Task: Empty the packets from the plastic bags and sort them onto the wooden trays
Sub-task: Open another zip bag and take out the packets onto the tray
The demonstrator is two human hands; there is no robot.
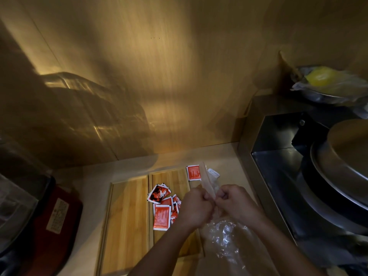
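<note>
Two wooden trays lie side by side on the counter: the left tray (127, 220) is bare, the right tray (171, 181) carries several red-and-white packets (161, 216), plus one red packet (193, 172) at its far end. My left hand (194, 206) and my right hand (236, 202) are fisted close together above the right tray's right edge, both gripping a clear plastic bag (225, 238) that hangs crumpled below my right wrist. A strip of the bag rises between my fists. White packets (212, 174) show through the plastic beyond my hands.
A red appliance (57, 218) with a label sits at the left. A steel box recess (278, 156) and stacked metal pans (342, 176) crowd the right. A bowl with a yellow item in plastic (322, 80) rests on the shelf above. A wooden wall stands behind.
</note>
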